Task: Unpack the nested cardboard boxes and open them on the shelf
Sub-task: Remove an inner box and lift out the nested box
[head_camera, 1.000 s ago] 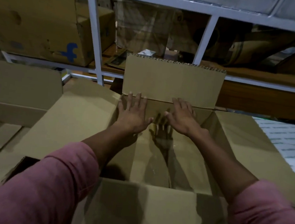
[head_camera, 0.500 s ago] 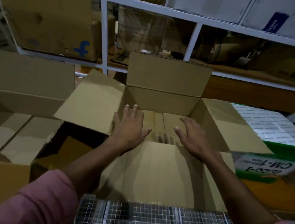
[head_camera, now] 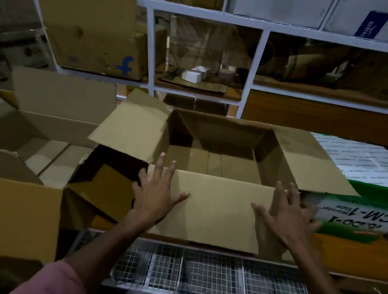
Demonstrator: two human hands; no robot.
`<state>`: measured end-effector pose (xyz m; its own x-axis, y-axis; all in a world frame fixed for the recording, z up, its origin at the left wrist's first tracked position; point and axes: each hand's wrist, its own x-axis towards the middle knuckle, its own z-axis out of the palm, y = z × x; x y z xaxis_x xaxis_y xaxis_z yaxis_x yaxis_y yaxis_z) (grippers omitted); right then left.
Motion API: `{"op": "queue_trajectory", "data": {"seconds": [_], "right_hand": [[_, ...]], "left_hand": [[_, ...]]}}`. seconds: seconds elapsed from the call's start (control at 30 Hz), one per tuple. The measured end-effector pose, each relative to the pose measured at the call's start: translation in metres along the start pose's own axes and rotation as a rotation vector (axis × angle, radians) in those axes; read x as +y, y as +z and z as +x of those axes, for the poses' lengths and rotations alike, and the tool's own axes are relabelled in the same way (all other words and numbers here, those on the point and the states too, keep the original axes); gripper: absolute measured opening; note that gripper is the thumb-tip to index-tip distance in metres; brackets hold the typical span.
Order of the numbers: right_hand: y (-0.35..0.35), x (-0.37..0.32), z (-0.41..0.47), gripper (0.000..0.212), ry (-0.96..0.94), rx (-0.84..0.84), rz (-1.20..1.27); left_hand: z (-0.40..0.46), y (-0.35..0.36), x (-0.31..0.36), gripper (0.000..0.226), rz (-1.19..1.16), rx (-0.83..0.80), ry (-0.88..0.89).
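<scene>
An open brown cardboard box (head_camera: 208, 209) stands on the shelf in front of me, all flaps spread outward and its inside empty. My left hand (head_camera: 155, 194) lies flat, fingers apart, on the left end of the near flap. My right hand (head_camera: 284, 214) rests spread at the flap's right corner, fingers reaching past the edge. Neither hand grips anything. A second open cardboard box (head_camera: 14, 208) stands at the left, also with its flaps up.
A green and white tape carton (head_camera: 347, 211) sits right of the box. A wire mesh shelf edge (head_camera: 212, 272) runs below the near flap. A white shelf frame (head_camera: 253, 72) behind holds more cartons, one with a blue logo (head_camera: 92, 32).
My hands came out of the box from its far wall and now rest on the near flap. The far flap has folded back and down. My view pulled back.
</scene>
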<state>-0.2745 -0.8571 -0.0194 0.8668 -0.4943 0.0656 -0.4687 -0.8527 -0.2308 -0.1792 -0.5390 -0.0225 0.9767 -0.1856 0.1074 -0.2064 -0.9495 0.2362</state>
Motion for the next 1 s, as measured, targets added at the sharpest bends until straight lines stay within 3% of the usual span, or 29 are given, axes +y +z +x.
{"op": "queue_trajectory", "data": {"seconds": [0.23, 0.47, 0.7, 0.83, 1.0], "right_hand": [[-0.002, 0.018, 0.027, 0.096, -0.157, -0.072, 0.337], [0.002, 0.019, 0.039, 0.089, -0.185, -0.066, 0.351], [0.016, 0.029, 0.036, 0.058, -0.203, 0.193, 0.337], [-0.008, 0.030, 0.023, 0.054, -0.242, 0.372, 0.346], [-0.067, 0.015, 0.014, 0.065, -0.343, 0.517, 0.385]], "left_hand": [[0.012, 0.004, -0.008, 0.094, -0.238, 0.014, 0.045], [0.017, 0.015, -0.005, 0.089, -0.225, 0.069, -0.007], [0.012, 0.019, 0.006, 0.082, -0.185, 0.247, 0.013], [0.001, -0.005, 0.016, 0.077, -0.223, 0.411, 0.061], [-0.005, -0.069, 0.020, 0.078, -0.217, 0.576, 0.165]]}}
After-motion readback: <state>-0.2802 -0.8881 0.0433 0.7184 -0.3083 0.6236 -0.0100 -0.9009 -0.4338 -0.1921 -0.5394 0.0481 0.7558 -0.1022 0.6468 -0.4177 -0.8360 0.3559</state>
